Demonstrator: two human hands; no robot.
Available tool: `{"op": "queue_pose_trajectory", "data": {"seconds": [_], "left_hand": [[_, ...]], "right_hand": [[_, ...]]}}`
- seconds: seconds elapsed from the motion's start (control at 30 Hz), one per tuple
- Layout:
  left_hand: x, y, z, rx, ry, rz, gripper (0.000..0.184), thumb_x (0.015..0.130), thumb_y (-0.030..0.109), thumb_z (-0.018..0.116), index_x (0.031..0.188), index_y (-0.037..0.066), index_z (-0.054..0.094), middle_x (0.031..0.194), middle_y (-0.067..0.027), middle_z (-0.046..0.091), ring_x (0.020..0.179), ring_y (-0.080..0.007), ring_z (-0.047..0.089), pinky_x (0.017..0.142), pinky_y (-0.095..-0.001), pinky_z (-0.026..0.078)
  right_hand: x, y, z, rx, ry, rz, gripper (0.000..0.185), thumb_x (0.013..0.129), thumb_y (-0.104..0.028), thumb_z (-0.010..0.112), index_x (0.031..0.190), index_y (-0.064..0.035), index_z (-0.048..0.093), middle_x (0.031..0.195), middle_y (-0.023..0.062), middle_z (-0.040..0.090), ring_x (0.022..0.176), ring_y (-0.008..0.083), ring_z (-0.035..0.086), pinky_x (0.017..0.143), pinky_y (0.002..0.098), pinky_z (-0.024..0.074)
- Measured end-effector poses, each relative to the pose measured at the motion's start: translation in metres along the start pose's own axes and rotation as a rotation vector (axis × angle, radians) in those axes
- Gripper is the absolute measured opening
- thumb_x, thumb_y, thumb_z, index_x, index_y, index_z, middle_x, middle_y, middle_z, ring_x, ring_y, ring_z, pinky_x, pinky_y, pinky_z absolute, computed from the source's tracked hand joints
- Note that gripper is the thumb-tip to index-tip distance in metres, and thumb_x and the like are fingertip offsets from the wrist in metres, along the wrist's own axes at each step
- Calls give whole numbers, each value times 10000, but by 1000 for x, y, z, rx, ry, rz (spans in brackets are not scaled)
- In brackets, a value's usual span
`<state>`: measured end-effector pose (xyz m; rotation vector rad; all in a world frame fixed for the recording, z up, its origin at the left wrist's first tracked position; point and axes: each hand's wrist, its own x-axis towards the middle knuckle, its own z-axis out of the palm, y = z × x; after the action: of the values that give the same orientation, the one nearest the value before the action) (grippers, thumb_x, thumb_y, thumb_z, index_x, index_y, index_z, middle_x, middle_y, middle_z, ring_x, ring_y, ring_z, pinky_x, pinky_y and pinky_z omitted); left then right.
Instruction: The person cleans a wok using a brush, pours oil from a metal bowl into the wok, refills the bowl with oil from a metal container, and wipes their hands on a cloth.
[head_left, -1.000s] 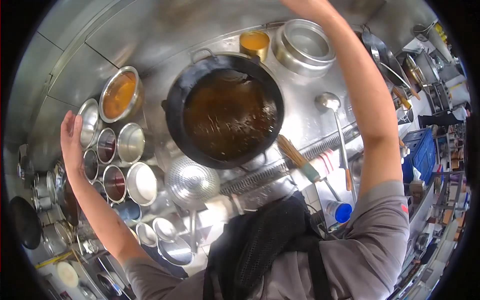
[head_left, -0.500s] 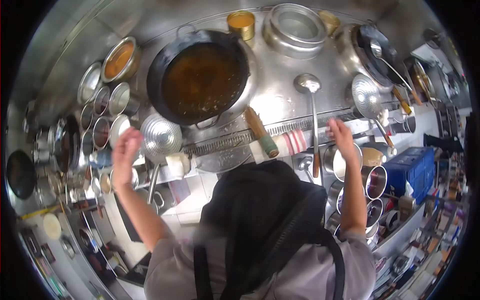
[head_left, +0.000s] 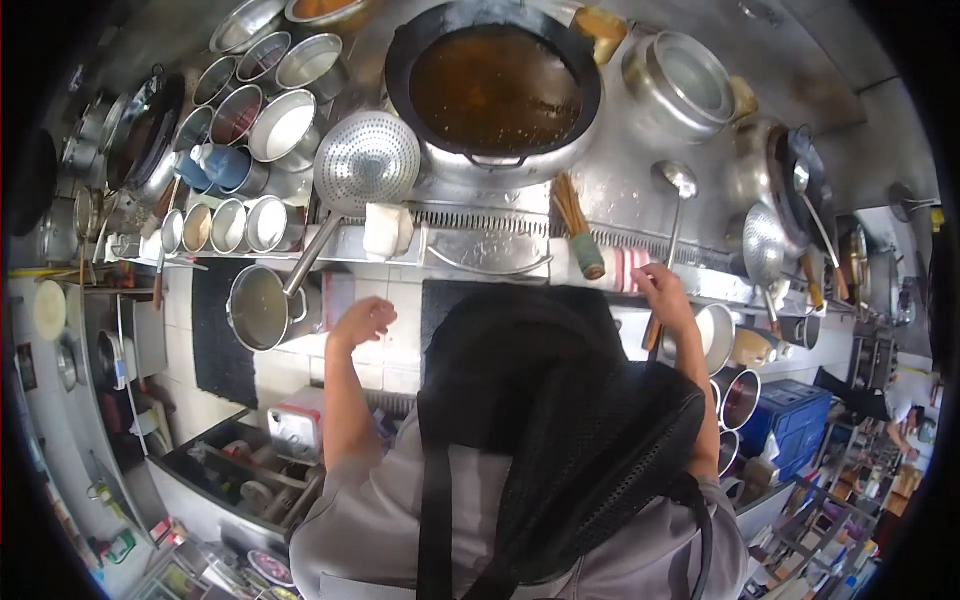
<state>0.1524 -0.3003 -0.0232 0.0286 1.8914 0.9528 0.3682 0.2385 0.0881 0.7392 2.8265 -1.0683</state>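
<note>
My left hand [head_left: 362,322] is in front of the counter, above the floor tiles, with its fingers loosely apart and nothing in them. Closest to it are the long handle of a perforated skimmer [head_left: 367,165] and a steel pot of liquid [head_left: 258,306]. My right hand [head_left: 664,296] is over the handle of a steel ladle [head_left: 679,182], its fingertips beside a red-striped towel [head_left: 622,262]. Those fingers look extended; whether they touch the handle is unclear. A bamboo brush [head_left: 579,228] with a green-wrapped end lies to the left of the towel.
A large wok [head_left: 490,85] of brown liquid sits behind the counter edge. Several steel containers [head_left: 283,125] stand at left. A lidded steel pot [head_left: 680,80], another skimmer [head_left: 764,245] and a blue crate [head_left: 795,425] are at right. Another person [head_left: 895,400] is at far right.
My view has shifted and turned. My left hand has moved from beside the skimmer down toward me, away from the counter. My right hand has come left over the ladle handle.
</note>
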Motion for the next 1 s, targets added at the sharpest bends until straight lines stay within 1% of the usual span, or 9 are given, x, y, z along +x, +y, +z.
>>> {"op": "queue_pose_trajectory", "data": {"seconds": [0.13, 0.2, 0.4, 0.53, 0.6, 0.73, 0.83, 0.93, 1.0], "left_hand": [[114, -91, 62, -83, 274, 176, 709, 832, 228, 760, 1435, 45, 434, 1085, -199, 671, 882, -245, 683, 688, -360, 565], [102, -35, 91, -343, 323, 106, 880, 796, 164, 796, 1513, 47, 300, 1335, -281, 528, 1065, -360, 632, 850, -415, 552], [187, -59, 127, 83, 523, 173, 628, 817, 247, 767, 1350, 23, 522, 1331, -260, 520, 1115, -388, 583, 873, -460, 526], [159, -53, 123, 383, 761, 265, 453, 827, 335, 698, 1090, -31, 657, 1240, -293, 591, 1191, -467, 520, 1017, -516, 445], [152, -67, 125, 502, 933, 522, 373, 843, 320, 687, 977, -24, 641, 1102, -276, 649, 1063, -445, 597, 925, -529, 480], [101, -25, 127, 207, 536, 331, 326, 867, 286, 696, 849, -17, 579, 775, -178, 643, 678, -340, 637, 652, -462, 504], [72, 7, 136, -144, 290, 209, 264, 930, 246, 675, 974, 3, 583, 741, -86, 586, 652, -195, 599, 607, -370, 515], [68, 18, 132, -846, -63, 174, 138, 919, 40, 571, 1057, 39, 565, 996, -142, 648, 863, -265, 672, 850, -439, 552], [70, 25, 120, -869, -221, 214, 247, 893, -20, 532, 1130, 46, 561, 1111, -135, 645, 1003, -282, 659, 935, -438, 517]], "right_hand": [[3, -34, -13, -41, 19, -106, 286, 947, -260, 682, 959, 25, 684, 839, 155, 644, 733, 257, 606, 679, 363, 478], [-7, -39, -16, -70, 8, -124, 280, 938, -256, 694, 967, 23, 689, 845, 173, 655, 744, 287, 632, 687, 377, 498], [-52, -14, -5, -75, -103, -5, 286, 933, -269, 706, 956, 15, 700, 871, 190, 673, 770, 305, 686, 699, 392, 534], [-50, 19, 32, 56, -199, -89, 308, 931, -310, 693, 932, -2, 708, 908, 187, 687, 818, 326, 688, 730, 425, 537], [-28, 48, 74, -26, -254, -283, 292, 919, -309, 679, 907, -18, 696, 900, 197, 685, 853, 389, 651, 765, 477, 514], [-14, 37, 153, 117, -410, -137, 319, 908, -339, 646, 976, -34, 707, 981, 202, 711, 946, 379, 679, 836, 456, 532], [-20, 22, 232, 243, -484, -120, 366, 886, -354, 652, 1069, -40, 691, 1050, 200, 711, 995, 380, 679, 885, 439, 534], [-26, -18, 310, 374, -342, -137, 448, 885, -361, 656, 1202, -45, 642, 1004, 223, 703, 964, 354, 689, 850, 438, 533], [-25, -49, 329, 448, -407, -57, 382, 901, -342, 609, 1113, -29, 665, 991, 239, 695, 910, 353, 696, 812, 442, 536]]}}
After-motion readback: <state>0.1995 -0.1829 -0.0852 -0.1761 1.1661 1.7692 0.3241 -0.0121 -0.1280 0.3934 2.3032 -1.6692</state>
